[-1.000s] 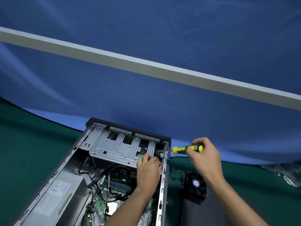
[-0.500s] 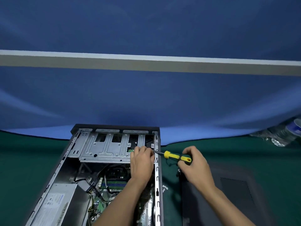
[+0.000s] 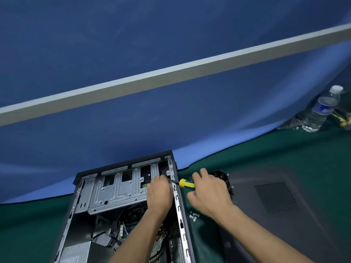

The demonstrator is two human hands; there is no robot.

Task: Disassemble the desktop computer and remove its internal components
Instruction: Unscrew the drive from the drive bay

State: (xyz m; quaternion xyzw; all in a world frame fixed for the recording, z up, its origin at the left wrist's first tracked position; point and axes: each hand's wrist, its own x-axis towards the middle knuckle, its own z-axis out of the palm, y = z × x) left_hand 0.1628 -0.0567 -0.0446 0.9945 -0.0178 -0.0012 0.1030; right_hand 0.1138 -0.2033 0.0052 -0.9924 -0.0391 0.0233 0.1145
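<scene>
Computer case (image 3: 121,205) open on green mat; side panel (image 3: 275,205), fan, loose screws (image 3: 194,216) already out. Right hand (image 3: 209,192) grips screwdriver (image 3: 185,183) at case rail; left hand (image 3: 159,192) curled, apparently steadying the tip. Drive cage (image 3: 117,192), motherboard, PSU remain.

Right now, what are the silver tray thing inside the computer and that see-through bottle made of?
The drive cage looks like bare sheet metal: dull silver-grey, with stamped ridges and punched holes. The water bottle is probably thin clear plastic: you can see through it, it has ribbed sides, a white cap and a blue label.
</scene>
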